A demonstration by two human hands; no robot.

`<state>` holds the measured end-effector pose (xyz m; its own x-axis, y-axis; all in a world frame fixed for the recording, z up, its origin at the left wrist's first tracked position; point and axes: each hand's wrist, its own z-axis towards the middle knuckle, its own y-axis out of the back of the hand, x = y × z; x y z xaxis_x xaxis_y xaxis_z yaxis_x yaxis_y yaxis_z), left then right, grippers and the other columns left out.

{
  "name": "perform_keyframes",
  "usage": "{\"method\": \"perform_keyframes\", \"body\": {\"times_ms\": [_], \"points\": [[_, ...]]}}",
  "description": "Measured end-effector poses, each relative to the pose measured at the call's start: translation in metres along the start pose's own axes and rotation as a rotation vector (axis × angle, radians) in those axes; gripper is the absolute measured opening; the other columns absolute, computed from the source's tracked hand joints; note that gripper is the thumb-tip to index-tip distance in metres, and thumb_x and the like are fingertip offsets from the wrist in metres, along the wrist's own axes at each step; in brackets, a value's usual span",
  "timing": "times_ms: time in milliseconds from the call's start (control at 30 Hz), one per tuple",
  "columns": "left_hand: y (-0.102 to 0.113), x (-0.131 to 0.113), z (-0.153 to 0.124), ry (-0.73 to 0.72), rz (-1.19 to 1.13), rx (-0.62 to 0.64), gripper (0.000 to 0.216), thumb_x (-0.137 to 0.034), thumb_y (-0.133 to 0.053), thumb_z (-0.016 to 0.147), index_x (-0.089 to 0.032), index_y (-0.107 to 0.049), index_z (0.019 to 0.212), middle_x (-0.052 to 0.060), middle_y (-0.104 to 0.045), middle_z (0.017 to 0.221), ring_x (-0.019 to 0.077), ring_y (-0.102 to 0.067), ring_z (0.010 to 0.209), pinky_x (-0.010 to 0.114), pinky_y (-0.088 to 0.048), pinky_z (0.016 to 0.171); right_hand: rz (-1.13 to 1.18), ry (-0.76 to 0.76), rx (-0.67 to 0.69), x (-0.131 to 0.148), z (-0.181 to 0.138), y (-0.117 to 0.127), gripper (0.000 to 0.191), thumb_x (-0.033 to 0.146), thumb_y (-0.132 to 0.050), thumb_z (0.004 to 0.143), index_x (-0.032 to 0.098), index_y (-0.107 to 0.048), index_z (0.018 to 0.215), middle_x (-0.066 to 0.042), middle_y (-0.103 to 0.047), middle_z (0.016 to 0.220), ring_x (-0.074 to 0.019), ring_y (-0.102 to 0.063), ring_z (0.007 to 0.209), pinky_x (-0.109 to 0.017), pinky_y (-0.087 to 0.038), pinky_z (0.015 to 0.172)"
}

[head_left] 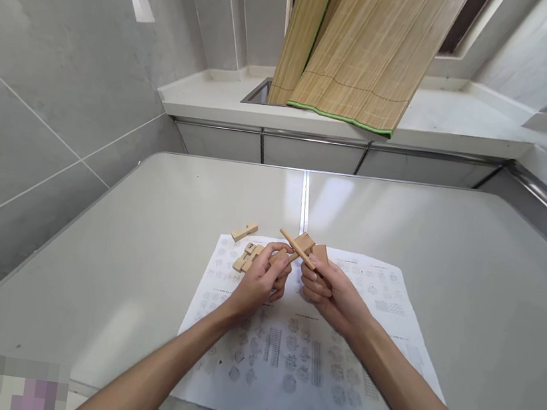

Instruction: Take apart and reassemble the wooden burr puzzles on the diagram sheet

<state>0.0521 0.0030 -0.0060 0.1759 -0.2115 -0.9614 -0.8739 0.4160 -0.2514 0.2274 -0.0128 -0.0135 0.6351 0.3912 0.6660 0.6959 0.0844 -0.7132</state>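
Observation:
My left hand [260, 277] is closed around a light-brown wooden puzzle piece [277, 256] over the printed sheet. My right hand [337, 294] pinches a thin, flat wooden puzzle piece [293, 244], which slants up to the left across the other wood. Between and behind the fingertips show a square-ended wooden block [306, 241] and another flat wooden block [320, 253]; how these join is partly hidden by the fingers. Beside my left hand lie notched wooden pieces [247, 257], one with a dark mark. Farther back, a single notched wooden piece [244, 232] rests at the sheet's edge.
A large white sheet [274, 387] with printed diagrams, its heading upside down to me, lies on the pale folding table [97, 242]. Beyond the table stands a white counter [217, 98] with a bamboo mat [363, 62] over it. A grey tiled wall [59, 69] rises at left.

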Motion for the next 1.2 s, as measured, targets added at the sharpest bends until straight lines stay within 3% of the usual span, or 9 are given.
{"method": "perform_keyframes", "body": {"times_ms": [367,500,633,767,867,967,1100,1200], "points": [[0.0,0.003,0.001,-0.011,-0.012,-0.006,0.035,-0.054,-0.061,0.1,-0.023,-0.051,0.115,-0.011,-0.028,0.065,0.0074,-0.02,0.048,0.018,-0.027,0.043,-0.05,0.012,-0.031,0.0,0.0,-0.003,0.038,0.043,-0.084,0.087,0.019,-0.055,0.081,0.007,-0.046,0.067,-0.003,-0.016,0.048,-0.018,-0.021,0.043],[0.0,0.002,0.002,-0.007,-0.011,-0.029,0.036,-0.054,-0.063,0.098,-0.023,-0.052,0.114,-0.011,-0.03,0.066,0.0071,-0.022,0.049,0.018,-0.028,0.044,-0.12,0.05,-0.044,0.002,-0.001,-0.006,0.04,0.055,-0.078,0.09,0.02,-0.06,0.086,0.005,-0.051,0.069,-0.0034,-0.018,0.046,-0.021,-0.02,0.042],[-0.001,0.0,0.001,-0.005,0.0,-0.053,0.035,-0.054,-0.062,0.098,-0.023,-0.052,0.112,-0.011,-0.029,0.066,0.0072,-0.021,0.049,0.018,-0.027,0.044,-0.247,0.161,-0.201,0.006,-0.001,-0.003,0.041,0.062,-0.076,0.088,0.023,-0.065,0.093,0.003,-0.057,0.077,-0.0038,-0.024,0.044,-0.023,-0.021,0.04],[-0.002,-0.001,-0.001,-0.017,0.057,-0.045,0.036,-0.056,-0.061,0.099,-0.022,-0.053,0.109,-0.011,-0.026,0.064,0.0074,-0.018,0.048,0.019,-0.022,0.044,-0.207,0.228,-0.281,0.016,0.0,0.007,0.04,0.062,-0.077,0.087,0.023,-0.068,0.093,0.0,-0.06,0.087,-0.0066,-0.037,0.05,-0.024,-0.03,0.042],[-0.003,-0.001,-0.004,-0.02,0.179,-0.024,0.038,-0.058,-0.058,0.1,-0.021,-0.054,0.11,-0.01,-0.032,0.064,0.0077,-0.023,0.048,0.021,-0.022,0.045,-0.147,0.241,-0.264,0.023,0.002,0.016,0.039,0.061,-0.078,0.087,0.023,-0.071,0.092,0.0,-0.059,0.082,-0.0117,-0.05,0.06,-0.027,-0.044,0.05],[-0.004,-0.001,-0.007,-0.032,0.32,-0.019,0.039,-0.058,-0.054,0.102,-0.02,-0.055,0.114,-0.007,-0.041,0.067,0.0094,-0.031,0.052,0.022,-0.026,0.049,-0.141,0.284,-0.286,0.028,0.004,0.022,0.038,0.061,-0.077,0.087,0.024,-0.071,0.089,-0.001,-0.058,0.079,-0.0141,-0.053,0.064,-0.028,-0.049,0.057],[-0.004,-0.001,-0.009,-0.05,0.413,-0.017,0.039,-0.055,-0.051,0.104,-0.021,-0.053,0.122,-0.007,-0.042,0.067,0.0114,-0.034,0.054,0.023,-0.028,0.052,-0.097,0.333,-0.271,0.034,0.004,0.024,0.038,0.062,-0.078,0.087,0.026,-0.067,0.088,0.001,-0.054,0.074,-0.0128,-0.048,0.058,-0.027,-0.046,0.052],[-0.004,-0.002,-0.01,-0.055,0.439,0.001,0.037,-0.053,-0.049,0.105,-0.022,-0.052,0.124,-0.008,-0.039,0.064,0.0119,-0.033,0.054,0.024,-0.026,0.053,-0.092,0.336,-0.221,0.041,0.001,0.024,0.037,0.062,-0.074,0.09,0.026,-0.066,0.095,0.008,-0.04,0.057,-0.0082,-0.028,0.042,-0.023,-0.028,0.039]]}}
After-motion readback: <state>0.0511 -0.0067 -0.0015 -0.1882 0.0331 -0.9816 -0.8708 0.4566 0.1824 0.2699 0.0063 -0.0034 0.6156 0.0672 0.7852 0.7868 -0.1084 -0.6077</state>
